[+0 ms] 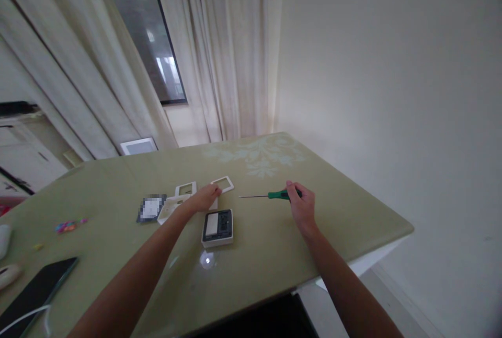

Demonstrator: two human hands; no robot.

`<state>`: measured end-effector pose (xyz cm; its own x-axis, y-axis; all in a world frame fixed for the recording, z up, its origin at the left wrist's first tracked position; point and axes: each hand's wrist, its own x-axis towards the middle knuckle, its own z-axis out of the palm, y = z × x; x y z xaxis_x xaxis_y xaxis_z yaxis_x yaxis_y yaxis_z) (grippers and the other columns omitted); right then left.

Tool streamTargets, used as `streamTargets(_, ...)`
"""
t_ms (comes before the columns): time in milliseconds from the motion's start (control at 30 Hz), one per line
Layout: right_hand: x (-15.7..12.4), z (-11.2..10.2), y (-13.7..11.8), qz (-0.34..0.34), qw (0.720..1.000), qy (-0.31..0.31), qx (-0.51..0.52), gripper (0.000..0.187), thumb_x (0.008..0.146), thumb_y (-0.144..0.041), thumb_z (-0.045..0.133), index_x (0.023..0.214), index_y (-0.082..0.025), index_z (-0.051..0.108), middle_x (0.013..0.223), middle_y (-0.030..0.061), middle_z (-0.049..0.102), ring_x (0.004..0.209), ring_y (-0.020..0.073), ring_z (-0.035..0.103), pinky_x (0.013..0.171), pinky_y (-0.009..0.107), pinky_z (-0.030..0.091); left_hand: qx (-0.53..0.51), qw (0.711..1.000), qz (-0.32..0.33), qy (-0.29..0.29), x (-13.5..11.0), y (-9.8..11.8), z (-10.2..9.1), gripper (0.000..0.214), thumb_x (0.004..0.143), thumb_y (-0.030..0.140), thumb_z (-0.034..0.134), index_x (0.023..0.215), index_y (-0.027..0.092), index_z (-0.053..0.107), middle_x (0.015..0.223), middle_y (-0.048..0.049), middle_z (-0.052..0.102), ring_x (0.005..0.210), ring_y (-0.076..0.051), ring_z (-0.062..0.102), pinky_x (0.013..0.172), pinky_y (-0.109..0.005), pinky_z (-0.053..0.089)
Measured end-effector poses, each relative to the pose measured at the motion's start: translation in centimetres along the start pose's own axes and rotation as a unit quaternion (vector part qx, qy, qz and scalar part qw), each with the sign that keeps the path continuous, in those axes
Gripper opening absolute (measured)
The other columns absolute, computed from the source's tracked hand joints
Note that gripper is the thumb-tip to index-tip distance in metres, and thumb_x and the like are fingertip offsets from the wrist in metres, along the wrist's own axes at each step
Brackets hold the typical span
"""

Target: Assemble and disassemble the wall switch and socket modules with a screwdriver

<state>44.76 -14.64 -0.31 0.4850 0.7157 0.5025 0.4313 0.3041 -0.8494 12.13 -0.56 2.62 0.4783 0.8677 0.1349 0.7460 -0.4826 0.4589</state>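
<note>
Head view: the green-handled screwdriver [279,195] lies flat on the table [353,212], shaft pointing toward the parts. I see the right hand [301,206] closed on its handle end. The left hand [203,198] rests curled by the white frame [223,184], probably steadying it; I cannot tell whether it grips anything.

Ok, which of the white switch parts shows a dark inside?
The switch box nearest the person, by the left hand; the others are thin white frames.
</note>
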Motion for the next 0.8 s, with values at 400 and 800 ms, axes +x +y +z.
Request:
streamTargets(400,-1.3,1.8,-4.0,-0.106,0.985,-0.127,-0.059,0.053,0.112,-0.059,0.058,0.080,-0.018,0.065,0.064,-0.0063,0.057,0.054,0.0109,0.055,0.056,0.025,0.049,-0.057,0.995,0.057,0.058,-8.5,3.2,2.3,0.040,0.118,0.038,0.039,0.123,0.021,0.074,0.123,-0.0112,0.080,0.118,-0.028,0.074,0.110,-0.048,0.057)
streamTargets(800,1.4,5.0,-13.4,-0.258,0.912,-0.253,-0.193,0.043,0.101,-0.045,0.061,0.065,-0.023,0.066,0.059,0.0012,0.067,0.055,0.0136,0.047,0.061,0.031,0.026,-0.146,0.984,0.063,0.082,-10.2,4.3,3.6,0.061,0.116,0.047,0.022,0.123,0.021,0.076,0.121,-0.0131,0.080,0.119,-0.029,0.073,0.111,-0.045,0.057)
